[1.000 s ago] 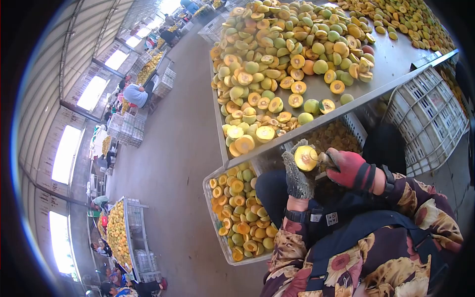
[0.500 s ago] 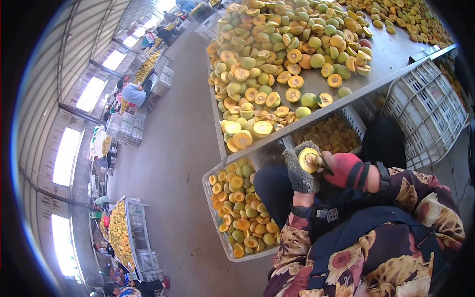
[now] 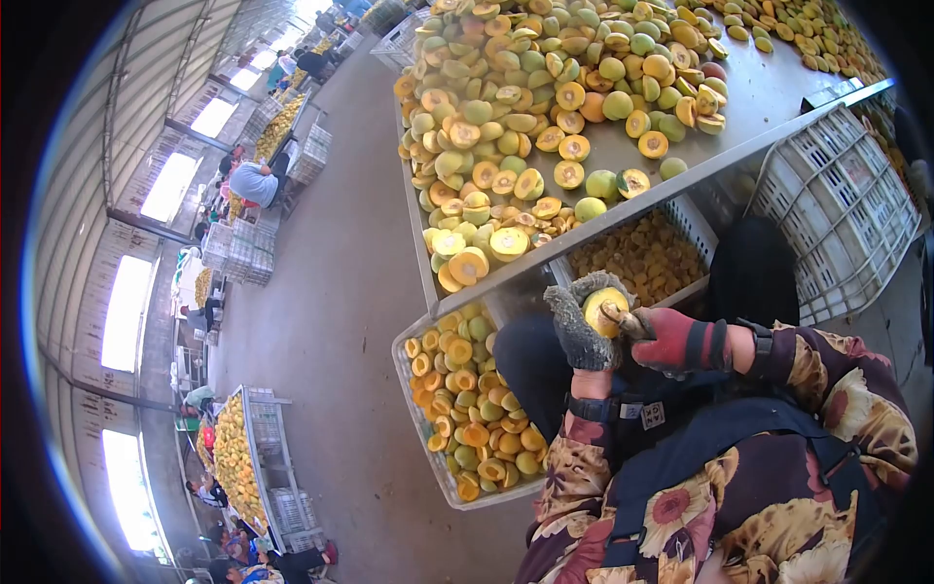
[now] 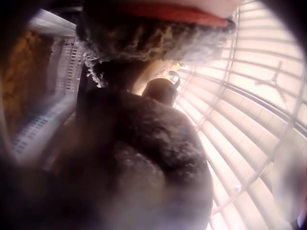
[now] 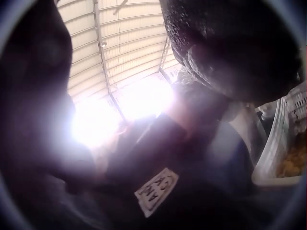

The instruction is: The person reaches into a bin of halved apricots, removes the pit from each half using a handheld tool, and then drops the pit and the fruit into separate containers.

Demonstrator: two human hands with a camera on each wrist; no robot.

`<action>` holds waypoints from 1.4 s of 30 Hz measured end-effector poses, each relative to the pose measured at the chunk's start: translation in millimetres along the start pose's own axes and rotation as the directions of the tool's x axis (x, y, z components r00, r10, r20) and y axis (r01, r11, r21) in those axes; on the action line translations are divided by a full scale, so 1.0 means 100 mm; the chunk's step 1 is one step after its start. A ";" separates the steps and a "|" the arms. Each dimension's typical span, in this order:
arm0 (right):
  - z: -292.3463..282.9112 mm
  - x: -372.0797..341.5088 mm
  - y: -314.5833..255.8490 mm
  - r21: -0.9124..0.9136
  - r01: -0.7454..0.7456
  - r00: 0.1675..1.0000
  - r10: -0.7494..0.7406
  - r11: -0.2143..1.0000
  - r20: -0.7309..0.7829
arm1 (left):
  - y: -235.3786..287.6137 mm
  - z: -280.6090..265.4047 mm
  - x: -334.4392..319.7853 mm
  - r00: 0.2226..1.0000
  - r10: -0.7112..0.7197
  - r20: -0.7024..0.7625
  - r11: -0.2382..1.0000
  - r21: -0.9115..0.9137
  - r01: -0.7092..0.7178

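In the head view, my left hand (image 3: 582,333), in a grey knit glove, holds a halved yellow peach (image 3: 597,304) with its cut face up. My right hand (image 3: 686,341), in a red and black glove, grips a short-handled pitting tool (image 3: 630,323) whose tip is at the middle of the cut face. A thin curved metal loop (image 4: 177,80) shows beyond the dark glove in the left wrist view. Both hands are close together over my lap. The right wrist view is dark, and the tool is hidden there.
A metal-edged table (image 3: 545,255) ahead bears a heap of peaches, many halved. Below it sits a white crate (image 3: 702,226) of small orange-brown pieces. Another crate (image 3: 401,362) at left is full of peach halves. An empty tilted crate (image 3: 837,209) stands at right.
The tool tip stays at the peach's centre while my right hand twists and shifts slightly. My left hand tilts the peach a little. The head view has shifted slightly.
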State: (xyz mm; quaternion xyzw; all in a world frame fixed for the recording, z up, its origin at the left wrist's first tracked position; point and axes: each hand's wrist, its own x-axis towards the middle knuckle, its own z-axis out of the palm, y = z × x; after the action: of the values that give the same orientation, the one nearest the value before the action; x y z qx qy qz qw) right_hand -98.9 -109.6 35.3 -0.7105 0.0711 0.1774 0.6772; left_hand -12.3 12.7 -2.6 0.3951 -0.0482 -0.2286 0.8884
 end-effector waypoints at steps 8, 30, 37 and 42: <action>-0.04 -0.03 -0.12 0.353 -0.295 0.942 0.209 0.888 0.262 | 0.14 0.03 -0.02 0.971 0.227 0.078 0.857 0.458 -0.238; -0.22 0.23 0.32 0.587 -0.804 0.557 -0.227 0.096 0.799 | 0.14 0.17 0.29 0.915 -0.397 0.069 0.918 0.017 0.397; -0.49 0.00 0.10 0.637 -0.348 0.906 0.073 0.688 0.417 | -0.16 -0.20 0.56 0.977 -0.173 -0.128 0.979 -0.134 0.156; -0.77 0.55 0.72 -0.691 -0.036 0.933 -0.224 0.722 -0.283 | 0.25 -0.23 0.34 0.989 -0.148 0.020 0.935 -0.325 0.146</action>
State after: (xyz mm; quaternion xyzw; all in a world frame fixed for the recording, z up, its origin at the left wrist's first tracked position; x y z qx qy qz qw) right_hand -60.2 -182.9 -50.2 -0.9323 0.0820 0.0280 0.3512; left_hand 33.5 27.4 -3.1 0.2463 0.0219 -0.2981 0.9219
